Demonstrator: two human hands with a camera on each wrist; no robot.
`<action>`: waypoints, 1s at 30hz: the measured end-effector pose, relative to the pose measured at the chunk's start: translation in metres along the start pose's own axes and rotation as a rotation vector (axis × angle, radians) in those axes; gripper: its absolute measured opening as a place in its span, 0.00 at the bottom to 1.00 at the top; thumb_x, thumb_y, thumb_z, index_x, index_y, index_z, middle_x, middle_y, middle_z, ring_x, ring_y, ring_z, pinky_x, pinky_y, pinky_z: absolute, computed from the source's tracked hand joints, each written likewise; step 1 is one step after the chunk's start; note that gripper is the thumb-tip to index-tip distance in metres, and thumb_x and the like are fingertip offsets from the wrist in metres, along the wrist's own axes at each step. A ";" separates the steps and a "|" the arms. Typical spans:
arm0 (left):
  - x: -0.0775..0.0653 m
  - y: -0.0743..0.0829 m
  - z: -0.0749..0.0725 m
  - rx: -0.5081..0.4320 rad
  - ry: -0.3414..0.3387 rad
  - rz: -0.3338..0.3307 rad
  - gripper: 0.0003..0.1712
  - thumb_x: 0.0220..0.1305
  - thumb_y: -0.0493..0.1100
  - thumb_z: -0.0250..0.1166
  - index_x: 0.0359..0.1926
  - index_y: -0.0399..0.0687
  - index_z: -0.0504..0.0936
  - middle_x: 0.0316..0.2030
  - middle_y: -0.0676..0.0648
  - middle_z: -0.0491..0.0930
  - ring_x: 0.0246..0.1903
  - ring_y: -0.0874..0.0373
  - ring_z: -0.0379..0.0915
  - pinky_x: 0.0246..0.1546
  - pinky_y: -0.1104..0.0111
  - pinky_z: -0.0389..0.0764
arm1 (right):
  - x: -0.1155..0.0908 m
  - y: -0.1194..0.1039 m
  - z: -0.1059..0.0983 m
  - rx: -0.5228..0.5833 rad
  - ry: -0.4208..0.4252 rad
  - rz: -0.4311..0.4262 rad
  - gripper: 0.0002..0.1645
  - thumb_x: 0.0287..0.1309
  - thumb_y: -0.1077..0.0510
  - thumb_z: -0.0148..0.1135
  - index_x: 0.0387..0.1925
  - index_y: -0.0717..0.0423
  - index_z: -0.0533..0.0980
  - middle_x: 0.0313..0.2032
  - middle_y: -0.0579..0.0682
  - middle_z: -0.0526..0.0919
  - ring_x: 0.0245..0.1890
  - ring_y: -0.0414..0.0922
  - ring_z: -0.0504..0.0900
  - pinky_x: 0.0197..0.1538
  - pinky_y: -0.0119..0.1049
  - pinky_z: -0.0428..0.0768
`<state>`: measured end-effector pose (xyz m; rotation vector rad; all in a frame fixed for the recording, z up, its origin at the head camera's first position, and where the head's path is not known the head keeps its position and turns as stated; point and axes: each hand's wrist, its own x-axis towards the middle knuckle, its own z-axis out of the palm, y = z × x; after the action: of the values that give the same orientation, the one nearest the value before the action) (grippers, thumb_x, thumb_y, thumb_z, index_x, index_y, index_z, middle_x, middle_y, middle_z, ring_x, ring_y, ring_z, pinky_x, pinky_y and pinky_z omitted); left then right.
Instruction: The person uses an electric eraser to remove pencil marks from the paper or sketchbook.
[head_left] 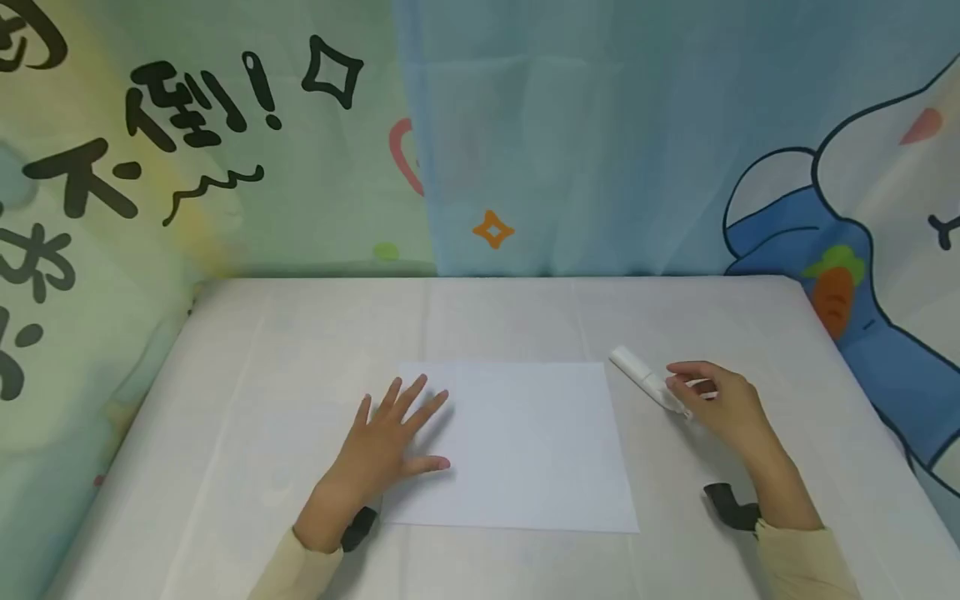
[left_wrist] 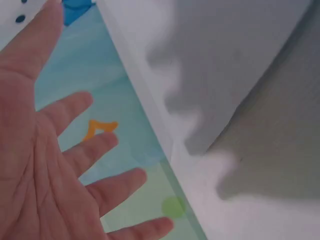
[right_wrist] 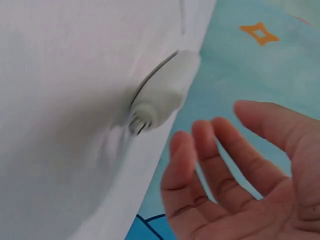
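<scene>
One printed curtain (head_left: 562,125) hangs behind the white table (head_left: 300,350), and two black wrist devices (head_left: 731,507) are seen, one at each wrist. On the table lie one white paper sheet (head_left: 525,450) and one white pen-shaped tube (head_left: 640,374); the tube is just beside the far right corner of the sheet. The left hand (head_left: 375,450), its fingers spread wide, is above the sheet's left edge and hides a part of it. The right hand (head_left: 723,408) is near the tube's narrow tip, fingers loosely bent, thumb apart, gripping nothing.

Left fingers (head_left: 427,412) over paper (head_left: 532,454), white tube (head_left: 636,370)
</scene>
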<state>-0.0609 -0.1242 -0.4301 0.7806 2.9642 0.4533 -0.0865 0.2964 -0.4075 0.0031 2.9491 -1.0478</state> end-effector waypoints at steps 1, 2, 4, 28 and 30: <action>-0.001 0.001 0.002 0.004 -0.016 0.015 0.47 0.54 0.66 0.66 0.72 0.56 0.64 0.72 0.43 0.60 0.71 0.37 0.54 0.62 0.35 0.59 | 0.004 0.002 -0.001 -0.010 -0.025 0.008 0.22 0.69 0.56 0.56 0.55 0.70 0.74 0.46 0.68 0.80 0.43 0.61 0.79 0.29 0.32 0.75; -0.001 0.002 0.003 0.009 -0.030 0.031 0.46 0.54 0.65 0.68 0.70 0.54 0.66 0.71 0.42 0.62 0.70 0.38 0.56 0.61 0.35 0.61 | 0.007 0.003 -0.002 -0.021 -0.055 0.021 0.22 0.70 0.56 0.55 0.55 0.70 0.73 0.46 0.68 0.79 0.43 0.61 0.78 0.29 0.33 0.76; -0.002 0.004 0.005 0.016 -0.048 0.063 0.45 0.51 0.63 0.70 0.68 0.51 0.69 0.68 0.41 0.66 0.68 0.38 0.59 0.59 0.36 0.65 | 0.012 0.005 -0.004 -0.036 -0.115 0.046 0.23 0.70 0.55 0.55 0.55 0.72 0.73 0.46 0.70 0.78 0.43 0.61 0.77 0.30 0.35 0.75; -0.004 0.013 0.013 -0.098 -0.163 -0.017 0.43 0.45 0.54 0.75 0.61 0.41 0.74 0.67 0.38 0.67 0.69 0.39 0.58 0.55 0.30 0.63 | 0.042 -0.005 0.002 -0.113 -0.349 0.007 0.21 0.58 0.58 0.68 0.47 0.71 0.76 0.40 0.62 0.82 0.40 0.55 0.79 0.39 0.43 0.80; -0.005 0.013 0.012 -0.104 -0.166 -0.022 0.43 0.45 0.53 0.76 0.61 0.41 0.73 0.67 0.38 0.67 0.69 0.39 0.57 0.55 0.30 0.63 | 0.044 -0.007 0.003 -0.110 -0.366 0.005 0.22 0.57 0.59 0.69 0.48 0.71 0.76 0.40 0.62 0.81 0.40 0.55 0.79 0.38 0.43 0.80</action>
<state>-0.0494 -0.1128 -0.4383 0.7365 2.7693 0.5107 -0.1304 0.2889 -0.4055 -0.1642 2.6657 -0.7846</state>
